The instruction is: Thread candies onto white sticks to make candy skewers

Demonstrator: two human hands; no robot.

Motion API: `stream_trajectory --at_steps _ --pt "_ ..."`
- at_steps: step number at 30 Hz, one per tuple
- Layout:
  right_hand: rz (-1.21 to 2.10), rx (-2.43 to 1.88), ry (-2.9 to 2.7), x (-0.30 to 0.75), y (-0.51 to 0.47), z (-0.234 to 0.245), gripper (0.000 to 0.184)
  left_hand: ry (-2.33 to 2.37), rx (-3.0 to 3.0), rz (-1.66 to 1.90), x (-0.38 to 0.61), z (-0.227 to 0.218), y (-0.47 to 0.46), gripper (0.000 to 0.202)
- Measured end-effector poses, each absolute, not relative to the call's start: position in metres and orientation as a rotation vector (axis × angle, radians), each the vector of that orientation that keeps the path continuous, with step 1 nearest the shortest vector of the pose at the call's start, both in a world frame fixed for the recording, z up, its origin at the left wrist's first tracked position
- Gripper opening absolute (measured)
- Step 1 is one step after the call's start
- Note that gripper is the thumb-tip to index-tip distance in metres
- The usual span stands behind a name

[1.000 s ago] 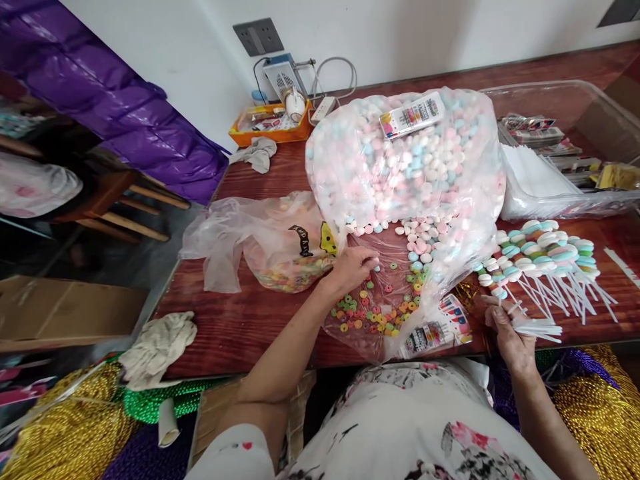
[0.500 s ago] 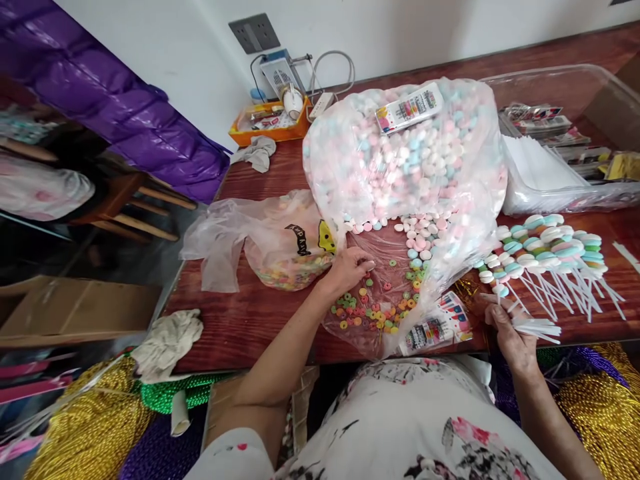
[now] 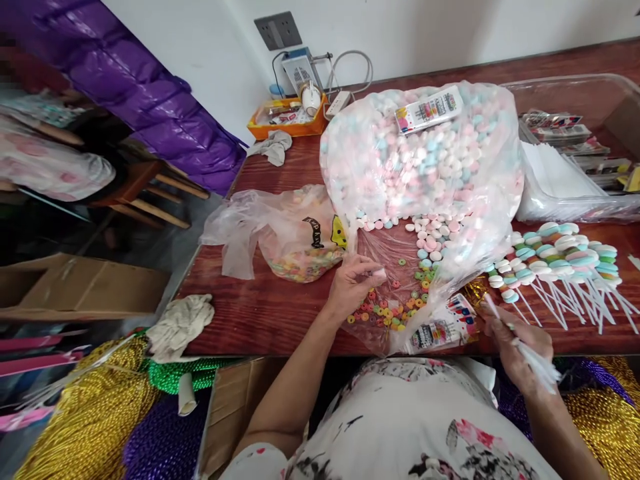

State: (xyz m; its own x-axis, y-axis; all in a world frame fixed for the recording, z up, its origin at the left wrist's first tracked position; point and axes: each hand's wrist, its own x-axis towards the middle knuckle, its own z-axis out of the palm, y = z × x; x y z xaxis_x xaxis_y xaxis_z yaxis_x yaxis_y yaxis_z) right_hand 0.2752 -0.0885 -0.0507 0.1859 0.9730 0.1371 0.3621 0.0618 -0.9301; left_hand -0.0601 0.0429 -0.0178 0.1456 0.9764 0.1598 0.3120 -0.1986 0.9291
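Observation:
My left hand (image 3: 354, 283) pinches a pink candy disc (image 3: 380, 274) over the loose coloured ring candies (image 3: 387, 312) lying on the mouth of a large clear bag of pastel candy discs (image 3: 420, 160). My right hand (image 3: 515, 347) is closed round a bunch of white plastic sticks (image 3: 535, 357) at the table's near edge. One stick carrying a small green bead (image 3: 507, 325) points up and left from that hand. Finished candy skewers (image 3: 555, 257) lie in a row on the table to the right.
A smaller bag of ring candies (image 3: 300, 243) lies left of my left hand. An orange tray (image 3: 287, 120), a power strip and a grey cloth sit by the wall. A clear bin (image 3: 575, 133) of packets stands far right. Gold, green and purple bead bundles (image 3: 90, 413) lie below the table.
My left hand has lifted a pink disc from the bag's mouth. My right hand has turned the sticks from pointing right to slanting down. The camera has shifted slightly leftward.

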Motion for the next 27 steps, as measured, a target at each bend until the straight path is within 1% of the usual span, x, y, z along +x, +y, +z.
stream_trajectory --at_steps 1,3,5,7,12,16,20,24,27 --pt "0.813 -1.411 -1.457 0.267 -0.086 -0.041 0.033 1.198 1.535 1.127 -0.056 -0.013 0.036 0.019" --pt "0.921 -1.263 -1.666 0.246 -0.078 -0.022 0.046 1.096 1.340 1.204 -0.047 -0.005 0.024 0.021" --pt "0.983 -1.224 -1.783 0.226 -0.068 -0.006 0.057 1.023 1.189 1.249 -0.038 0.003 0.014 0.022" --pt "0.979 -1.229 -1.843 0.210 -0.060 0.005 0.061 0.988 1.098 1.273 -0.032 0.009 0.006 0.022" --pt "1.050 -1.217 -1.860 0.195 -0.061 0.008 0.061 1.023 0.991 1.408 -0.024 0.010 -0.002 0.019" --pt "1.057 -1.236 -1.870 0.189 -0.062 0.004 0.061 1.014 0.832 1.468 -0.019 0.004 -0.002 0.033" --pt "1.037 -1.231 -1.859 0.183 -0.057 0.005 0.051 0.989 0.819 1.527 -0.013 -0.001 -0.003 0.038" --pt "1.083 -1.204 -1.829 0.180 -0.054 0.002 0.044 1.024 0.895 1.554 -0.012 -0.009 -0.006 0.036" --pt "1.119 -1.208 -1.780 0.178 -0.055 0.000 0.035 1.054 0.994 1.615 -0.014 -0.016 -0.007 0.032"
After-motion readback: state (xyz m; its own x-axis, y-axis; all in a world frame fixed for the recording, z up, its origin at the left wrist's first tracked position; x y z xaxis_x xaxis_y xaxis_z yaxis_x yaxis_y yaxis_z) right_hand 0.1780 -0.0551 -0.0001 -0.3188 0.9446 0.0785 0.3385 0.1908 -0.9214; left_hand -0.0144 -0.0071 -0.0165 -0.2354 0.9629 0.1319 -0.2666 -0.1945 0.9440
